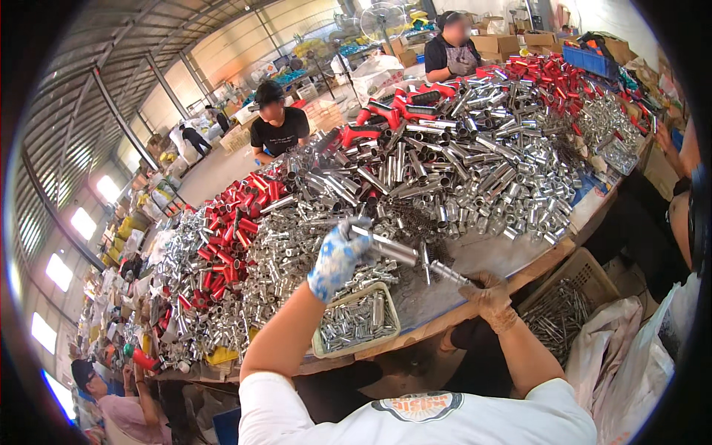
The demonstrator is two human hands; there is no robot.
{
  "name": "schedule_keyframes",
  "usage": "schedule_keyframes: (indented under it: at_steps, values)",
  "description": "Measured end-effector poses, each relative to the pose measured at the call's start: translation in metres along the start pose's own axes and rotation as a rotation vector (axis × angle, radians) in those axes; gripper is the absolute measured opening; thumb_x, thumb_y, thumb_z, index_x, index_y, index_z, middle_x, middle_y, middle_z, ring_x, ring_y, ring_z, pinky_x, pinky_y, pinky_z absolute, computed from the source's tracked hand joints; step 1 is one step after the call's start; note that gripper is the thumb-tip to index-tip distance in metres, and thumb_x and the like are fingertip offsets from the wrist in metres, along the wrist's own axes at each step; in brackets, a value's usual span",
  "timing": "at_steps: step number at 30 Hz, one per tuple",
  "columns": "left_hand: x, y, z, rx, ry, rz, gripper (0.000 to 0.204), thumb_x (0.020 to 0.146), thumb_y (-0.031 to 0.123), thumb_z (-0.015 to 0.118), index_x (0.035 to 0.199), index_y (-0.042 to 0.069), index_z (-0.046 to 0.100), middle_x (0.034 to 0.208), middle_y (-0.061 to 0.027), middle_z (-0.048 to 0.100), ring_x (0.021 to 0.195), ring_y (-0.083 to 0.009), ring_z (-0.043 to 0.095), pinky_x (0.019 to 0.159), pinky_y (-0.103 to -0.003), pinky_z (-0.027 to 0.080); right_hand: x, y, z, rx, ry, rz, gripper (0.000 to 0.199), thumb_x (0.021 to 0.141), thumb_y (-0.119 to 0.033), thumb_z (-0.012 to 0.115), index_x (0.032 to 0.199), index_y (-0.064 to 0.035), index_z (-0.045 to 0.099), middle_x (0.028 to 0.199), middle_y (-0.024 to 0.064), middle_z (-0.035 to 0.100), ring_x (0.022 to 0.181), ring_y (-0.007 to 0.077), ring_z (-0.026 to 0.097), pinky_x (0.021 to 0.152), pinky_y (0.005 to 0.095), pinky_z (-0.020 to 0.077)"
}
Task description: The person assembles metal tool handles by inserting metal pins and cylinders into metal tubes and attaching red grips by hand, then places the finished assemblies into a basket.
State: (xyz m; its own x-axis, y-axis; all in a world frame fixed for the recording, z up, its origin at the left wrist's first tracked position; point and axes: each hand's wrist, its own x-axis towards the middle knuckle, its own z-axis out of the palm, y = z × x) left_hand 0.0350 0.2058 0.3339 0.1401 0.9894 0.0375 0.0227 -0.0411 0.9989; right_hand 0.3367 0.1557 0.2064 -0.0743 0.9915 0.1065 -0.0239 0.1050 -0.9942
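My left hand (337, 259), in a white and blue patterned glove, is closed on a shiny metal tube (391, 249) that points right and slightly down. My right hand (491, 298), in a brownish glove, grips the end of a thinner metal rod-like piece (449, 273). The two pieces are close together but apart, above the front of the table (482, 263). Behind them lies a dark heap of what look like springs (419, 222). Below my left hand stands a pale plastic bin (363, 345) of small metal pins.
Chrome tubes and sockets (475, 174) pile high across the table. Red sleeves (222, 252) lie on the left, red-handled tools (382, 115) at the back. A beige basket (598, 261) of metal rods stands below the right edge. Co-workers (280, 133) sit around the table.
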Motion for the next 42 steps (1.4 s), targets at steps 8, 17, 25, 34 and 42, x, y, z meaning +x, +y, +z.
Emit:
schedule_keyframes:
  at_steps: [8, 17, 25, 34, 42]
  values:
    - [-0.116, -0.025, -0.006, -0.290, -0.279, -0.321, 0.033, 0.088, 0.012, 0.065, 0.114, -0.004, 0.052, 0.104, -0.0195, 0.065, 0.090, -0.0256, 0.068, 0.075, -0.037, 0.058, -0.049, -0.032, 0.038, -0.255, -0.340, -0.190, 0.031, 0.074, -0.010, 0.081, 0.099, 0.0015, 0.066, 0.083, 0.0062, 0.069, 0.077, 0.0104, 0.064, 0.068, 0.0255, 0.0531]
    - [-0.189, -0.037, 0.006, -0.082, 0.108, -0.470, 0.045, 0.091, 0.043, 0.055, 0.087, -0.001, 0.066, 0.068, -0.0106, 0.065, 0.048, -0.0141, 0.059, 0.040, -0.025, 0.043, -0.075, -0.052, 0.092, -0.598, -0.582, -0.321, 0.062, 0.062, -0.047, 0.085, 0.101, -0.0065, 0.060, 0.087, 0.0139, 0.066, 0.082, 0.0333, 0.067, 0.071, 0.0400, 0.0531]
    - [-0.217, -0.045, -0.019, -0.221, 0.044, -0.475, 0.045, 0.092, 0.039, 0.055, 0.088, -0.004, 0.067, 0.068, -0.0126, 0.066, 0.047, -0.0152, 0.060, 0.038, -0.023, 0.044, -0.079, -0.048, 0.101, -0.229, -0.663, -0.243, 0.086, 0.066, -0.039, 0.087, 0.133, -0.0023, 0.047, 0.090, 0.0165, 0.069, 0.079, 0.0301, 0.070, 0.069, 0.0351, 0.0555]
    - [-0.196, -0.040, 0.002, 0.017, -0.077, -0.532, 0.034, 0.096, 0.028, 0.050, 0.091, -0.002, 0.066, 0.070, -0.0097, 0.066, 0.052, -0.0131, 0.060, 0.045, -0.024, 0.047, -0.079, -0.059, 0.118, -0.586, -0.863, -0.230, 0.040, 0.080, -0.039, 0.069, 0.107, -0.0101, 0.066, 0.090, 0.0158, 0.068, 0.084, 0.0337, 0.066, 0.076, 0.0431, 0.0520]
    - [-0.130, -0.068, -0.073, 1.466, -0.119, 0.168, 0.021, 0.079, 0.008, 0.060, 0.099, 0.004, 0.065, 0.097, -0.0149, 0.063, 0.093, -0.0330, 0.063, 0.082, -0.041, 0.052, -0.073, -0.059, 0.100, -0.697, -0.614, -0.295, 0.033, 0.072, -0.030, 0.076, 0.095, -0.0086, 0.066, 0.075, 0.0133, 0.066, 0.071, 0.0338, 0.065, 0.063, 0.0416, 0.0512]
